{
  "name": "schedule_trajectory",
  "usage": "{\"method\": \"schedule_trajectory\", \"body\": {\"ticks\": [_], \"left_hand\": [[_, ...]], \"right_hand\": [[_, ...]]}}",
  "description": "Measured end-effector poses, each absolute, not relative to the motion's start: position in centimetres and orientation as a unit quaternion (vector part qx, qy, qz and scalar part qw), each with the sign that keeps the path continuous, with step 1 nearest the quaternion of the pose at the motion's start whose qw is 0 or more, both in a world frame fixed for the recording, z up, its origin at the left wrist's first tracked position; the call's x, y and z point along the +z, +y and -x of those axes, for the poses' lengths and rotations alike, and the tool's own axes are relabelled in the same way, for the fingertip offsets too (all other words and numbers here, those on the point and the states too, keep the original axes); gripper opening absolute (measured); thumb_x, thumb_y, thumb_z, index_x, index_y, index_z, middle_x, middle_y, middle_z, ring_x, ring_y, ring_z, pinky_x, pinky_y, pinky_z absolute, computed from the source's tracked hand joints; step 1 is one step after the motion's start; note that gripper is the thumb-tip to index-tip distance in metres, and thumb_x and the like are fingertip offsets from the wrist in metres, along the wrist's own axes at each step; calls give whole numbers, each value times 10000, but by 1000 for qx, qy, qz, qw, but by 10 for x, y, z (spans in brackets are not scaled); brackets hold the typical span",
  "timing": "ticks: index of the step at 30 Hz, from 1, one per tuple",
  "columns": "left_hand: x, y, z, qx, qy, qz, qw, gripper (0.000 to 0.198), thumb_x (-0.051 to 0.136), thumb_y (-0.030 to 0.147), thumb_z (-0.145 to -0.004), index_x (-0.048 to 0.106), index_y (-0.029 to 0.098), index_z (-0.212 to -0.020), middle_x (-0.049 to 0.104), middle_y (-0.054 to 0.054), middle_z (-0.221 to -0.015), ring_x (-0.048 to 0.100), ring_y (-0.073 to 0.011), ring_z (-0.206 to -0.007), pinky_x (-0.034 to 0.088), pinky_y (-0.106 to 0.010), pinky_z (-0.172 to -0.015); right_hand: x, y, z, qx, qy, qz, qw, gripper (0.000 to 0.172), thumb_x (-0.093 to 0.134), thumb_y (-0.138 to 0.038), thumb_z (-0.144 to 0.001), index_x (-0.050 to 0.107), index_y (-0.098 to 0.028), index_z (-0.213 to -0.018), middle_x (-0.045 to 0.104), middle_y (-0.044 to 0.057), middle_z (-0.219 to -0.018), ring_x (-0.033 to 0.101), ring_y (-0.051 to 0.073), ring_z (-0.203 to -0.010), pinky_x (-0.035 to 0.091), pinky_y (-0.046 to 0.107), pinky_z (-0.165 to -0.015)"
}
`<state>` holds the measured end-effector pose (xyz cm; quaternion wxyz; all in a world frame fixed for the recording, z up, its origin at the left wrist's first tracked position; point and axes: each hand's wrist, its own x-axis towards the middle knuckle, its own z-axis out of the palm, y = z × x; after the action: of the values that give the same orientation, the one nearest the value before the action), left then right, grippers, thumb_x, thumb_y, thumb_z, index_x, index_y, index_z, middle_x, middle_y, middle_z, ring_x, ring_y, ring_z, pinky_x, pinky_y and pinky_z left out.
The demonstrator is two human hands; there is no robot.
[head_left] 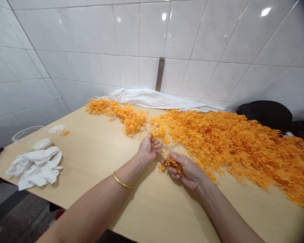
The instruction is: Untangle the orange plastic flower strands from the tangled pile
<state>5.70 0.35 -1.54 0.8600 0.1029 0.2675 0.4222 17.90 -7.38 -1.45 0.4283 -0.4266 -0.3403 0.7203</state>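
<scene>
Two hands work above a pale wooden table [91, 141]. My left hand [149, 147], with a gold bangle [122, 180] on its wrist, is curled around a thin strand of orange marigold petals [157, 133]. My right hand [183, 168] pinches a small orange tuft [170, 164], and a thin strand links it to my left hand. A broad heap of the same petals [233, 145] spreads to the right of both hands, and a smaller pile [119, 114] lies toward the far left.
Crumpled white tissue [35, 168] and a white lump [42, 143] lie at the table's left, near a clear glass bowl [27, 132] and a white flower [56, 129]. White cloth [152, 99] runs along the tiled wall [192, 33]. A black bag [266, 114] sits at the far right.
</scene>
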Motion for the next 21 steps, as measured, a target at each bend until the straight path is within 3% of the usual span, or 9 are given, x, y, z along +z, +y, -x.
{"method": "schedule_trajectory", "body": {"ticks": [3,9,12,17,21], "left_hand": [[-16,4,-57,421,273,-112,858,384,216,421,-861,237,200,-548,247,64,-396,215,-53,-296,197,-178,-313],[-17,11,-52,444,283,-113,843,382,191,397,-870,255,193,-553,255,64,-395,213,-49,-290,178,-172,-308],[-17,12,-51,444,279,-107,845,381,195,405,-868,257,192,-558,257,66,-402,215,-46,-287,173,-172,-309],[-18,11,-53,431,279,-110,851,388,195,414,-866,250,193,-552,245,68,-395,222,-46,-285,174,-171,-311],[-18,11,-53,435,283,-111,847,398,192,416,-868,252,188,-547,250,68,-388,218,-43,-276,163,-170,-309]], "right_hand": [[-12,-77,-176,722,-384,412,401,247,597,-372,-710,460,-172,-762,568,12,-693,322,17,-395,149,176,-373],[-14,-78,-178,707,-418,415,390,223,649,-181,-626,474,-175,-764,401,-80,-511,263,13,-387,117,174,-386],[-15,-78,-180,724,-410,405,379,232,643,-193,-633,492,-181,-808,396,-76,-531,251,15,-396,103,180,-393],[-14,-76,-178,698,-418,427,395,240,669,-272,-641,459,-169,-700,359,-80,-505,253,23,-416,128,183,-402],[-13,-75,-174,677,-410,452,412,290,676,-349,-616,460,-161,-662,423,-64,-527,242,11,-382,106,186,-378]]}}
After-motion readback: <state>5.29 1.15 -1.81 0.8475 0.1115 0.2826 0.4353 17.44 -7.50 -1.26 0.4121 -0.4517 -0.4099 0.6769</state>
